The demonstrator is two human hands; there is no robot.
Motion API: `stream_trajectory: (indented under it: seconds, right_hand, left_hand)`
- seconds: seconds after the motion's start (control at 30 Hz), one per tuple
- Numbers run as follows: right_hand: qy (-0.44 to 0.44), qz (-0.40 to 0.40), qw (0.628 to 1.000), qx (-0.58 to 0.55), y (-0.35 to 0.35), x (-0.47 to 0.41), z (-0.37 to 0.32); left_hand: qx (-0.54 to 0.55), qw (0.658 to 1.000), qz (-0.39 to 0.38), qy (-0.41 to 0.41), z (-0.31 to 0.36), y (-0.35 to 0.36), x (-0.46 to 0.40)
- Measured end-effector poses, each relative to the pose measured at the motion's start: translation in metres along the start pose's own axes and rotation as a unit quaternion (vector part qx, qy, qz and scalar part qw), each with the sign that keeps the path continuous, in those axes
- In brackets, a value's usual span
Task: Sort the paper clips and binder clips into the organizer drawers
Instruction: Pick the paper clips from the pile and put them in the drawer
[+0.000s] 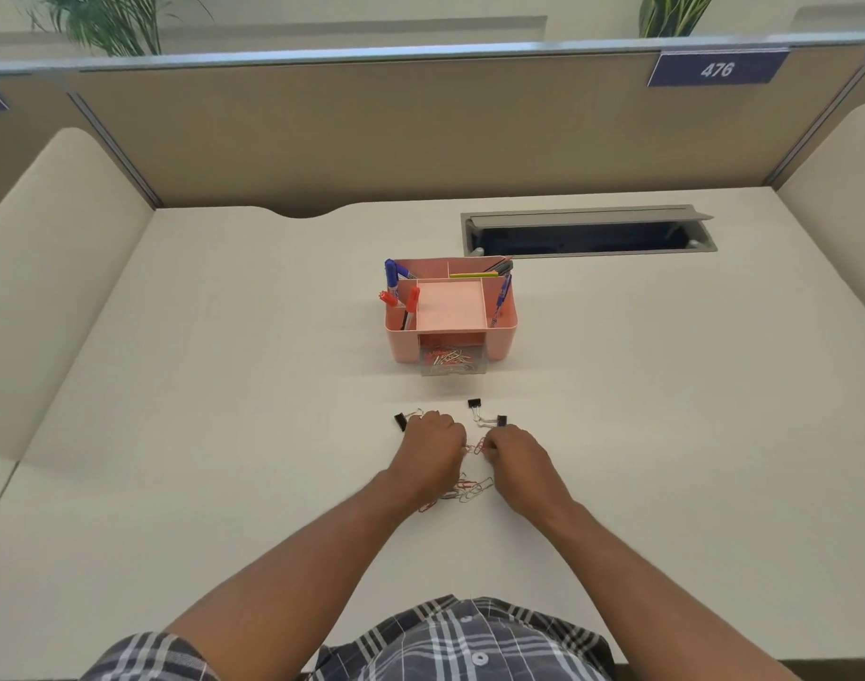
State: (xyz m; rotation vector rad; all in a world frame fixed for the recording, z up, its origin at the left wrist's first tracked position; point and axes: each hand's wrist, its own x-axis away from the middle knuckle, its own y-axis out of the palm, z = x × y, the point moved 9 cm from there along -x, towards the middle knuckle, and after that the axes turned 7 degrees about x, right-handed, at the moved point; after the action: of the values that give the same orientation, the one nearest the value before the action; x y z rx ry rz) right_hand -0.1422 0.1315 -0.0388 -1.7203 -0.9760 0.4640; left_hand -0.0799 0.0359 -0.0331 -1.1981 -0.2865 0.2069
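A pink desk organizer stands mid-desk with its clear drawer pulled out and holding several coloured paper clips. Three black binder clips lie in front of it: one on the left, one in the middle, one on the right. A loose pile of paper clips lies between my wrists. My left hand rests knuckles-up on the desk with fingers curled. My right hand pinches red paper clips at its fingertips. What lies under either palm is hidden.
Markers and pens stand in the organizer's top compartments. An open cable slot is cut into the desk behind it. Beige partition walls enclose the desk on three sides, one bearing a sign numbered 476.
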Motion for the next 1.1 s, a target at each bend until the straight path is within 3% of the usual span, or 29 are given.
stream_trajectory:
  seconds: [0.17, 0.33, 0.57, 0.7, 0.8, 1.1]
  right_hand:
    - [-0.037, -0.001, 0.999, 0.022, 0.000, -0.003, -0.009]
    - [-0.018, -0.038, 0.998, 0.049, 0.006, -0.008, -0.006]
    - [-0.005, -0.066, 0.998, 0.014, 0.000, -0.005, -0.003]
    - [0.028, 0.029, 0.994, -0.100, -0.051, -0.018, -0.015]
    - [0.021, 0.102, 0.982, -0.155, -0.094, -0.039, -0.032]
    - [-0.016, 0.114, 0.991, -0.073, -0.122, -0.082, -0.059]
  left_hand:
    - [0.027, 0.999, -0.013, -0.017, -0.002, 0.000, -0.002]
    - [0.060, 0.997, -0.019, -0.033, -0.007, 0.000, -0.001]
    - [0.133, 0.989, 0.036, -0.055, -0.015, -0.024, 0.001]
    - [0.231, 0.961, 0.140, -0.065, -0.022, -0.067, 0.001]
    - [0.246, 0.945, 0.207, -0.059, -0.025, -0.102, -0.007]
    - [0.213, 0.949, 0.229, -0.048, -0.020, -0.132, -0.029]
